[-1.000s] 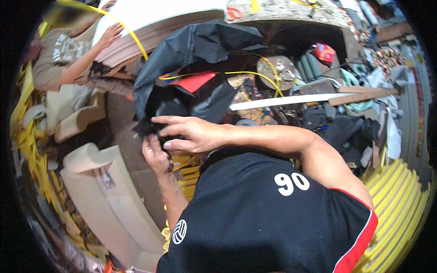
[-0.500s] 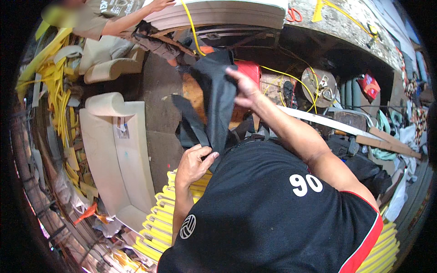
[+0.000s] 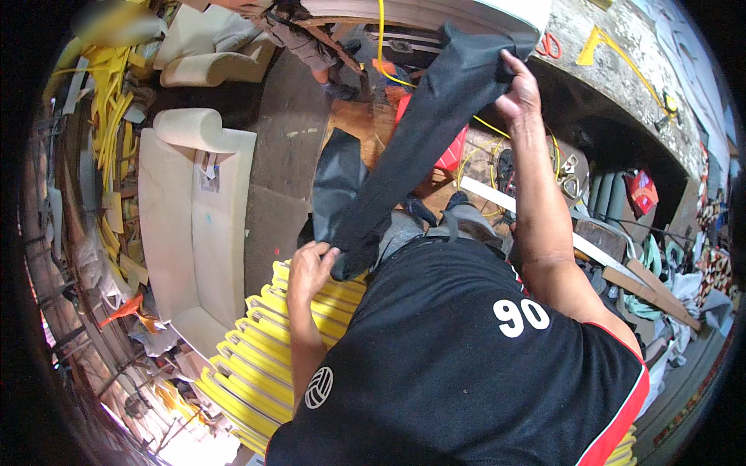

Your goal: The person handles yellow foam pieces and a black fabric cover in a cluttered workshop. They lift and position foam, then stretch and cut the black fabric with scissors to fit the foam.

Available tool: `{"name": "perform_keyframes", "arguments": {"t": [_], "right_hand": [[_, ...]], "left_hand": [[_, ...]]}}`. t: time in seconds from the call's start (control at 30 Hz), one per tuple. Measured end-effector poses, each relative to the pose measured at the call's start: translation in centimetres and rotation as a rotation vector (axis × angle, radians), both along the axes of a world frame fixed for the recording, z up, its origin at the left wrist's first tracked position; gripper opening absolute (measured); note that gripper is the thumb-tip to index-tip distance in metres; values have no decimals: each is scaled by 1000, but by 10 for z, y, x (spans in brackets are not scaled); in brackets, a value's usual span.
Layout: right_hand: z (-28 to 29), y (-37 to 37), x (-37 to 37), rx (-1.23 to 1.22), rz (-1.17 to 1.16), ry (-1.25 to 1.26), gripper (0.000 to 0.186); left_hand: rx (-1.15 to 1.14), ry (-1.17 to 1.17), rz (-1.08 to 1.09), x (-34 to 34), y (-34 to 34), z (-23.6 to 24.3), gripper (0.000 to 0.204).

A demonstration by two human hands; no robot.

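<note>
A long strip of black fabric (image 3: 420, 132) is stretched slantwise between my two hands in front of my body. My left hand (image 3: 309, 273) grips its lower end, near my waist. At the far upper end, by the edge of the workbench, my right hand (image 3: 519, 95) pinches the cloth between thumb and fingers. A loose flap of the same fabric (image 3: 339, 175) hangs beside the strip on the left. Behind the cloth, a red object (image 3: 451, 151) is partly hidden.
A cream sofa frame (image 3: 194, 233) stands on the left, with another padded piece (image 3: 214, 66) beyond it. The workbench (image 3: 622, 85) carries red-handled scissors (image 3: 549, 46). Yellow slats (image 3: 264, 342) lie at my lower left. Another person's leg (image 3: 315, 58) shows at the far side.
My right hand has moved up and to the right, pulling the fabric out long. My left hand has shifted slightly left and still holds its end.
</note>
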State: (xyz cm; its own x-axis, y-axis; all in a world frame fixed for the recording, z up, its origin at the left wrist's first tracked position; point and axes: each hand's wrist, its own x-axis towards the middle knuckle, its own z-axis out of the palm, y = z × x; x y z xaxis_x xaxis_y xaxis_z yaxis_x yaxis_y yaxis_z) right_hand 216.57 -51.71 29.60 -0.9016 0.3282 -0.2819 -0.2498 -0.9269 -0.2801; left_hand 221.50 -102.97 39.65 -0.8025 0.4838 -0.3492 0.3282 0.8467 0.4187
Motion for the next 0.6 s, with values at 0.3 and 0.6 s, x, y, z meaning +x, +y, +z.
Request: {"name": "perform_keyframes", "arguments": {"t": [0.3, 0.6], "right_hand": [[66, -41, -45, 572, -207, -289, 28], [45, -109, -123, 607, -294, -394, 32]], "left_hand": [[26, 164, 290, -72, -105, -51, 30], [165, 369, 482, -184, -223, -108, 23]]}}
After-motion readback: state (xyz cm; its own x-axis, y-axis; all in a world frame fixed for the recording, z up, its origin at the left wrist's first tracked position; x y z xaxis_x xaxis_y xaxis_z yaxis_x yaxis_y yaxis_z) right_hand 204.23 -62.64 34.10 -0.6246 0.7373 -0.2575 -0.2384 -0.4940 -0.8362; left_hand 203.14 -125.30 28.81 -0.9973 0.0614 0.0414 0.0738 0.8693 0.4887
